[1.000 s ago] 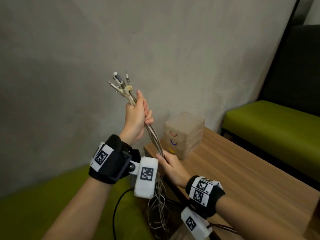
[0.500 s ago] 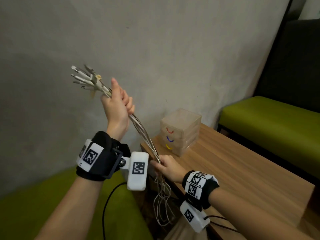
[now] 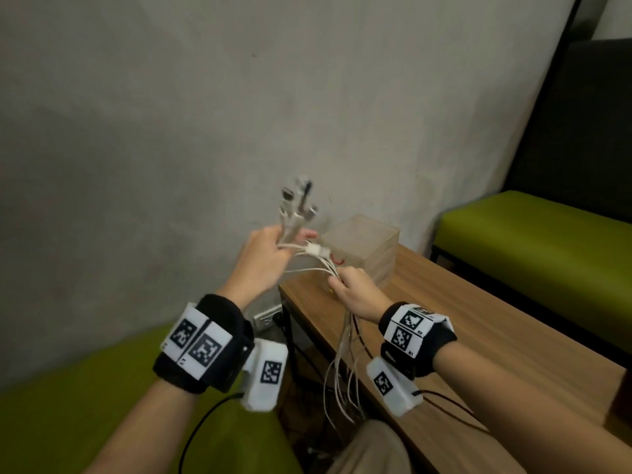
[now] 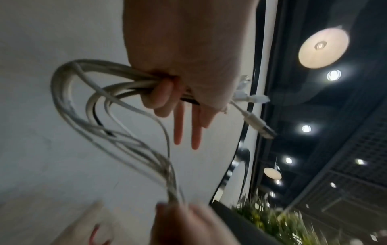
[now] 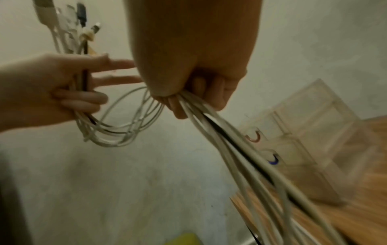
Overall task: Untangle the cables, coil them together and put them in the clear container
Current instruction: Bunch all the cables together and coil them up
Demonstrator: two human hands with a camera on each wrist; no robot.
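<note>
A bundle of several white and grey cables (image 3: 313, 265), one black, runs between both hands. My left hand (image 3: 265, 256) grips the bundle near its plug ends (image 3: 295, 203), which stick up; two of its fingers (image 4: 186, 126) are stretched out. My right hand (image 3: 355, 292) grips the same bundle a short way along, and a slack loop (image 5: 125, 126) hangs between the hands. The loose tails (image 3: 345, 378) drop from the right hand beside the table edge. The clear container (image 3: 362, 254), a stack of drawers with coloured handles, stands on the wooden table (image 3: 478, 336) just behind the hands.
A grey wall (image 3: 205, 114) is close behind. Green bench cushions lie at the right (image 3: 547, 244) and lower left (image 3: 85, 405). A wall socket (image 3: 268, 318) sits low by the table's left end. A knee (image 3: 369, 449) is below the hanging tails.
My left hand came down and to the right from high up, bringing the plug ends close to the right hand. The taut stretch of cable between the hands has gone slack into a loop.
</note>
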